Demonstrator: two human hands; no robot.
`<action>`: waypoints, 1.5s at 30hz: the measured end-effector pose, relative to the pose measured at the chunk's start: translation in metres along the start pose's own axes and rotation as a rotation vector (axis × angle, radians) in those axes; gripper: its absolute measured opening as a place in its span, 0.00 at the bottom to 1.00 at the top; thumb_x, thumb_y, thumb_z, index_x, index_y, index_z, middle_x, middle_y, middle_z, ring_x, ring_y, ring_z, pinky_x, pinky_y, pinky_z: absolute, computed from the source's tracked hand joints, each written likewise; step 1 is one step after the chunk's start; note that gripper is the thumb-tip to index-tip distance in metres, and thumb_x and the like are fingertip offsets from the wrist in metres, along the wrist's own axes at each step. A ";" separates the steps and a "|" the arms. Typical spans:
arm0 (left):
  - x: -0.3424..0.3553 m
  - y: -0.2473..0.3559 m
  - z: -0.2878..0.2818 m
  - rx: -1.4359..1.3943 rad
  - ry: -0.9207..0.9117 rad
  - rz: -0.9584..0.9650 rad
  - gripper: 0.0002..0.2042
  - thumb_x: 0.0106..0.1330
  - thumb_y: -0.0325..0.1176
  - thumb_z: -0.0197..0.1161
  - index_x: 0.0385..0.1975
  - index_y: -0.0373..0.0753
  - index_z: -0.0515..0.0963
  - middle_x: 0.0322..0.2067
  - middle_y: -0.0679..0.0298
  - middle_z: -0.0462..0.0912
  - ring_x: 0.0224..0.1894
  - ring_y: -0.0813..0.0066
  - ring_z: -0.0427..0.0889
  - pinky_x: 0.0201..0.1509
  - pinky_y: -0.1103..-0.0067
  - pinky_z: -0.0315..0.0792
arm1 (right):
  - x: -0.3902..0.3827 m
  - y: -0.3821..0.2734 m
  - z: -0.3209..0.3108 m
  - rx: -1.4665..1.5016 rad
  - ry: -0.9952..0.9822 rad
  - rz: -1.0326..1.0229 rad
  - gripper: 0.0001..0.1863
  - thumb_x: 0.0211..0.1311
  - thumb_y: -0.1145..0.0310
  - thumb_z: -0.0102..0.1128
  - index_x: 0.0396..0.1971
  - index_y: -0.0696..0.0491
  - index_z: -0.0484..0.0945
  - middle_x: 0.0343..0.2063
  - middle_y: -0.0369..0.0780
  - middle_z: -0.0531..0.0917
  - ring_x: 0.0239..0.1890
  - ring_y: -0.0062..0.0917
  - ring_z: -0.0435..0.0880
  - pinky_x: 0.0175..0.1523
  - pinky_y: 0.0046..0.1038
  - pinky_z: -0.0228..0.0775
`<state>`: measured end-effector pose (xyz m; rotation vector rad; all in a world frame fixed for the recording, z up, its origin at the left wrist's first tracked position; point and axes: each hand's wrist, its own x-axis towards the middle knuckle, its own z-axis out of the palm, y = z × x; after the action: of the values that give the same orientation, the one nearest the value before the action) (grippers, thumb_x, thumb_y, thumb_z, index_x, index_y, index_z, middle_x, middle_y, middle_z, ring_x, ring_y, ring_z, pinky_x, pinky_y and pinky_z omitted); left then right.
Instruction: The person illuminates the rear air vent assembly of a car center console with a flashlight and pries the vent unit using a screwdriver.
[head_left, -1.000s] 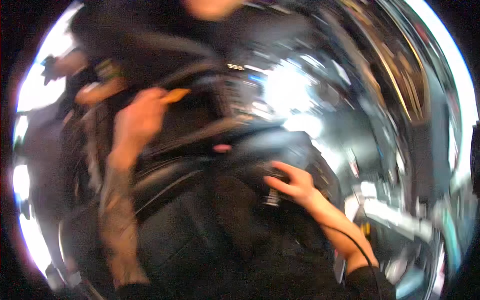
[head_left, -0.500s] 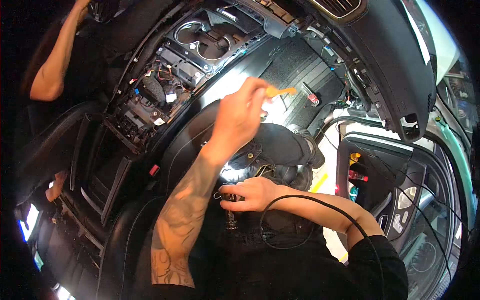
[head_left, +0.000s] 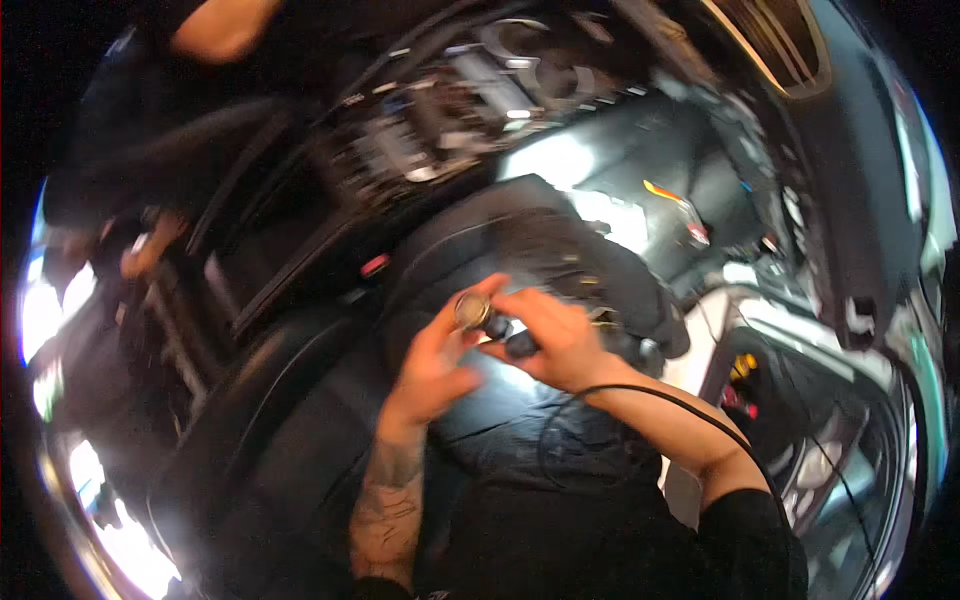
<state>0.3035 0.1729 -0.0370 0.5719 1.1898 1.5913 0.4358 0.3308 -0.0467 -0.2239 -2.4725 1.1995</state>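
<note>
Over my lap, both hands meet at a dark cylindrical tool with a round, brass-coloured end (head_left: 472, 311); blur hides its exact kind. My right hand (head_left: 560, 340) grips its dark body. The fingers of my left hand (head_left: 435, 365) curve round the brass-coloured end, with the thumb standing lower and apart. On the footwell floor lies an orange strip-like tool (head_left: 660, 190), close to a red-handled tool (head_left: 697, 233), both away from my hands.
A black cable (head_left: 690, 403) loops over my right forearm. The opened centre console (head_left: 440, 115) is at the upper left. An open door (head_left: 800, 345) stands at the right, bottles in its pocket. Another person's arm (head_left: 225, 30) shows top left.
My left hand has come down from the footwell to the dark tool, letting go of the orange tool, which now lies on the floor. My right hand has risen slightly; the view has shifted.
</note>
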 end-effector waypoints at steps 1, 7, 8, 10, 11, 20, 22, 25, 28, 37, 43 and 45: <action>0.000 0.008 0.017 -0.042 0.153 -0.034 0.37 0.68 0.45 0.68 0.72 0.33 0.63 0.68 0.48 0.71 0.70 0.58 0.70 0.73 0.63 0.65 | 0.011 -0.005 0.003 -0.015 -0.012 -0.063 0.34 0.50 0.61 0.79 0.58 0.51 0.78 0.48 0.43 0.86 0.43 0.37 0.89 0.42 0.34 0.84; 0.006 0.086 -0.055 0.414 0.698 0.185 0.20 0.76 0.47 0.60 0.52 0.34 0.77 0.40 0.57 0.88 0.46 0.70 0.86 0.53 0.73 0.78 | 0.113 -0.039 -0.018 -0.171 -0.380 -0.250 0.23 0.52 0.64 0.78 0.48 0.53 0.85 0.40 0.44 0.89 0.39 0.36 0.91 0.42 0.32 0.83; 0.011 0.130 -0.078 0.552 0.818 0.329 0.20 0.75 0.50 0.60 0.46 0.35 0.80 0.37 0.56 0.88 0.42 0.74 0.86 0.47 0.74 0.78 | 0.141 -0.060 -0.024 -0.121 -0.319 -0.284 0.19 0.52 0.64 0.78 0.44 0.54 0.86 0.36 0.44 0.89 0.35 0.35 0.90 0.38 0.31 0.81; 0.023 0.263 -0.119 1.065 0.491 -0.089 0.23 0.73 0.51 0.61 0.55 0.38 0.77 0.49 0.48 0.81 0.53 0.62 0.81 0.58 0.64 0.74 | 0.197 -0.081 -0.024 0.017 -0.339 -0.465 0.15 0.53 0.64 0.77 0.37 0.56 0.87 0.29 0.42 0.88 0.27 0.33 0.87 0.32 0.31 0.77; 0.008 0.327 -0.135 1.339 0.213 -0.347 0.29 0.71 0.53 0.63 0.66 0.41 0.73 0.63 0.41 0.75 0.67 0.54 0.76 0.71 0.59 0.69 | 0.229 -0.107 -0.012 0.152 -0.396 -0.662 0.15 0.53 0.62 0.77 0.35 0.56 0.87 0.27 0.41 0.87 0.23 0.33 0.86 0.29 0.31 0.75; -0.113 0.349 -0.290 1.993 0.046 -0.584 0.19 0.72 0.45 0.62 0.52 0.35 0.80 0.45 0.45 0.86 0.47 0.55 0.86 0.51 0.60 0.79 | 0.318 -0.267 0.144 0.504 -1.496 -0.445 0.22 0.57 0.48 0.71 0.39 0.53 0.81 0.24 0.41 0.82 0.27 0.35 0.85 0.33 0.36 0.78; -0.132 0.347 -0.327 1.944 0.101 -0.786 0.18 0.72 0.43 0.61 0.49 0.34 0.82 0.41 0.46 0.88 0.43 0.55 0.88 0.47 0.60 0.81 | 0.314 -0.306 0.156 0.477 -1.250 -0.399 0.25 0.56 0.37 0.66 0.30 0.48 0.82 0.21 0.37 0.78 0.21 0.30 0.82 0.29 0.33 0.78; -0.156 0.332 -0.399 1.507 0.102 -1.405 0.20 0.74 0.49 0.59 0.46 0.35 0.80 0.34 0.51 0.86 0.40 0.59 0.87 0.45 0.64 0.78 | 0.349 -0.323 0.170 0.385 -1.256 -0.452 0.24 0.57 0.38 0.65 0.27 0.47 0.81 0.19 0.35 0.76 0.18 0.27 0.79 0.25 0.31 0.74; -0.267 0.275 -0.457 1.537 -0.076 -1.040 0.20 0.74 0.49 0.59 0.50 0.35 0.78 0.34 0.48 0.85 0.41 0.52 0.86 0.46 0.62 0.78 | 0.384 -0.355 0.199 0.321 -1.178 -0.604 0.23 0.58 0.39 0.62 0.22 0.46 0.79 0.16 0.33 0.74 0.14 0.24 0.74 0.20 0.29 0.69; -0.346 0.158 -0.458 0.887 0.513 -0.416 0.20 0.65 0.39 0.72 0.52 0.37 0.77 0.54 0.52 0.78 0.58 0.50 0.76 0.62 0.64 0.71 | 0.411 -0.273 0.385 -0.019 -1.091 -0.069 0.10 0.58 0.67 0.65 0.31 0.58 0.77 0.25 0.39 0.81 0.29 0.29 0.80 0.41 0.29 0.72; -0.352 0.157 -0.481 1.000 0.684 -0.233 0.24 0.50 0.37 0.82 0.48 0.42 0.83 0.40 0.59 0.74 0.44 0.61 0.76 0.47 0.68 0.71 | 0.477 -0.252 0.569 0.364 -1.189 0.025 0.17 0.75 0.53 0.54 0.45 0.53 0.80 0.31 0.35 0.83 0.32 0.17 0.79 0.39 0.21 0.66; -0.311 0.125 -0.489 0.720 0.851 -0.012 0.24 0.49 0.35 0.83 0.47 0.42 0.84 0.36 0.61 0.75 0.39 0.64 0.77 0.43 0.70 0.71 | 0.478 -0.265 0.596 0.003 -1.340 0.094 0.20 0.70 0.47 0.61 0.49 0.47 0.87 0.47 0.45 0.88 0.47 0.38 0.86 0.54 0.39 0.76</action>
<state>-0.0400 -0.3095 -0.0597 0.3054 2.4424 1.3888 -0.2364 -0.1187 -0.0463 0.7235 -3.5319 1.7278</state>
